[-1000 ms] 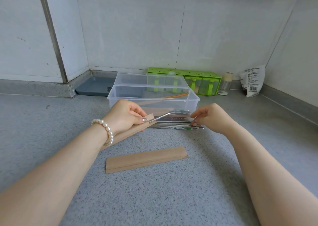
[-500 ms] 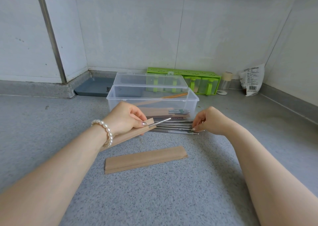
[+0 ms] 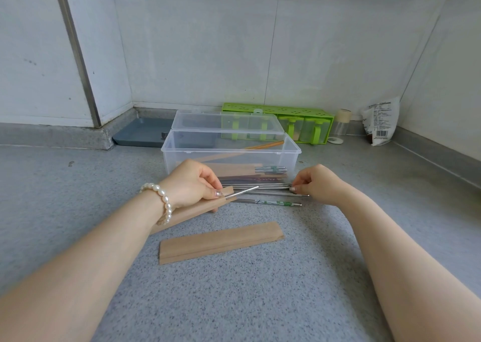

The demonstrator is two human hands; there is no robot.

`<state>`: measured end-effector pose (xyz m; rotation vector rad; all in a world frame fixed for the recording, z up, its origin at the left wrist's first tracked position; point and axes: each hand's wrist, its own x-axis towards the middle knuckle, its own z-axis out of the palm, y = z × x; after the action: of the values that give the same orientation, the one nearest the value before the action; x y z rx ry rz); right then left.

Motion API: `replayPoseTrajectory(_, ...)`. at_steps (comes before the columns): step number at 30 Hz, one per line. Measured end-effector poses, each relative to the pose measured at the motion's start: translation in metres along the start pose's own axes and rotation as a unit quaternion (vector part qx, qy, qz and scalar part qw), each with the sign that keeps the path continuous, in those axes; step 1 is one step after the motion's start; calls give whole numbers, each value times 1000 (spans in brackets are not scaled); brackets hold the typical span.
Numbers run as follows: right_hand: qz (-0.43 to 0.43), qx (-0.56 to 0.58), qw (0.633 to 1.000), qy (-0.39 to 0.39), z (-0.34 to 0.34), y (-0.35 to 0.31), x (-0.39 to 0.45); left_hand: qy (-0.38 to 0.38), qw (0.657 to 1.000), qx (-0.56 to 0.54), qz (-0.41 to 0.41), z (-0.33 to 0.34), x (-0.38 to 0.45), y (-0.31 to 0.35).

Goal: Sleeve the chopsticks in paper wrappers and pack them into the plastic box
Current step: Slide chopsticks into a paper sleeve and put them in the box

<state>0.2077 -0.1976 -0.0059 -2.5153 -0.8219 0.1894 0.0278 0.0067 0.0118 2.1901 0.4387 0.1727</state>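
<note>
- Left hand [image 3: 191, 184] at nine o'clock pinches a paper wrapper [image 3: 192, 210], one chopstick [image 3: 242, 192] half in.
- Spare wrapper [image 3: 221, 241] lies at six o'clock, unfilled.
- Plastic box [image 3: 230, 157] at twelve holds sleeved pairs.
- Right hand [image 3: 317, 183] at three pinches loose chopsticks [image 3: 263, 188] on the tabletop [image 3: 247, 289]; several left.

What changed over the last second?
The right hand dropped from in front of the plastic box to the loose metal chopsticks on the counter and now pinches their ends. Unchanged: the left hand holds a paper wrapper with one chopstick sticking out; the spare wrapper hasn't moved.
</note>
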Motion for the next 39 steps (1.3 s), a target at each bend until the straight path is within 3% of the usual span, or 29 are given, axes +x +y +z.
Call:
replayPoseTrajectory(10,-7,-11,1000,21,2,3,6,-87,995,38,-33,3,2,-1)
replayPoseTrajectory(22,14,-20,1000,-14,-1,5,6,-102,994,1,-31,3,5,-6)
replayPoseTrajectory(32,-13,48,999,-13,-3,3,0,-98,995,-16,-18,1,6,-6)
replayPoseTrajectory(36,-38,157,987,3,-14,-4,-9,-97,995,-14,-31,0,4,-4)
replayPoseTrajectory(39,-50,369,928,-2,-20,-9,-12,-95,995,-22,-31,0,2,-2)
